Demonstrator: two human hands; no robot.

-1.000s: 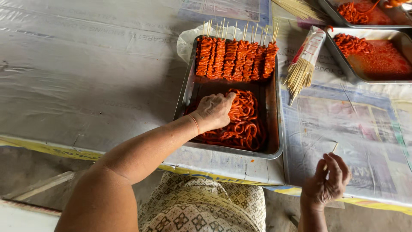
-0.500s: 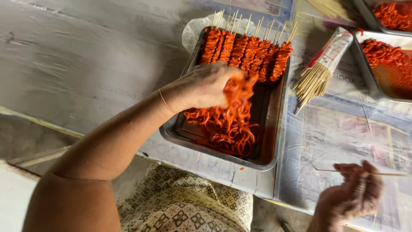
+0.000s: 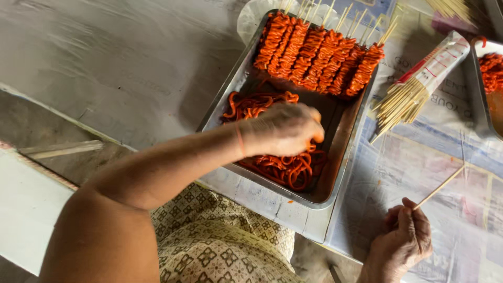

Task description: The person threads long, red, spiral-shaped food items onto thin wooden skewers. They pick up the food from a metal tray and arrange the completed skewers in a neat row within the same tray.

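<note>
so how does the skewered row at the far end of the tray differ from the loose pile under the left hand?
The skewered row is threaded tight on bamboo sticks, laid side by side in straight lines; the loose pile is tangled curly strips with no sticks. The row lies untouched; the left hand is in the pile. Both are the same orange-red, in one metal tray.

Second tray [image 3: 484,94] cut by right edge; meat strips [image 3: 283,167] partly under left hand [image 3: 283,128].

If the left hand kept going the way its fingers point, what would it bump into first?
Probably the tray's right wall. The left hand lies on the loose orange strips, fingers aimed right across the tray. Depth is unclear, so it might pass above the rim.
</note>
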